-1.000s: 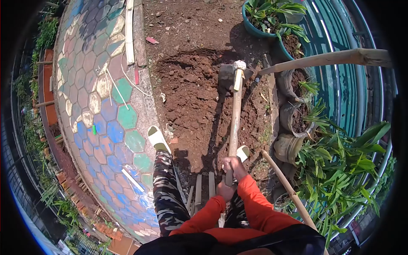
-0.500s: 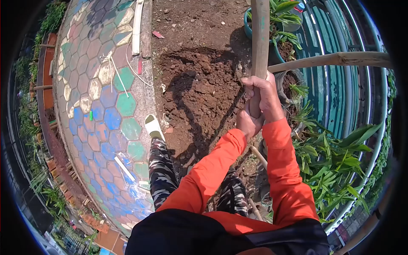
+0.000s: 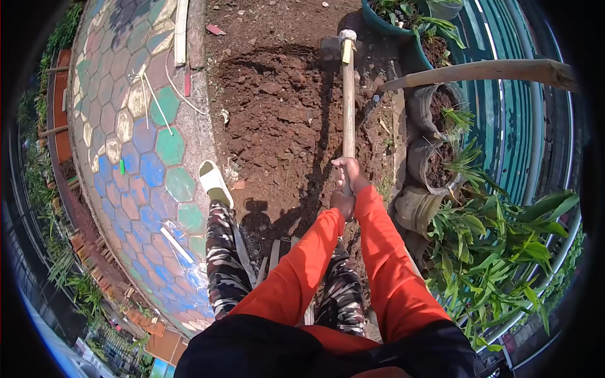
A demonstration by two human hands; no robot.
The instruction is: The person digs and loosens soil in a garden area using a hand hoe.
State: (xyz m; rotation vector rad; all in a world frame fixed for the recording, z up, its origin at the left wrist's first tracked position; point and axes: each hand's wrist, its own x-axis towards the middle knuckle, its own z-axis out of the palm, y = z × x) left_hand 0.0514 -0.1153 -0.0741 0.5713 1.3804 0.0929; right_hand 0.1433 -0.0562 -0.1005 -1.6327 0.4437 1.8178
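A hoe (image 3: 348, 113) with a long wooden handle reaches forward from my body. Its head is down at the far right corner of the dug soil (image 3: 271, 120), where the dark blade (image 3: 330, 53) meets the ground. My right hand (image 3: 351, 173) is wrapped round the handle near its lower end. Just below it, closer to me, my left hand (image 3: 343, 203) also grips the handle. The soil in front of my hands is loose, brown and clumpy.
On the left runs a painted hexagon-tile path (image 3: 142, 195) with a concrete edge. To the right stand planters (image 3: 435, 167) and leafy plants (image 3: 491, 252). A wooden pole (image 3: 479, 74) juts in from the right. My slipper-clad foot (image 3: 216, 183) is by the path edge.
The hoe has swung down from a raised position, and its head now rests at the soil. Both hands have moved lower and slightly left, still round the handle.
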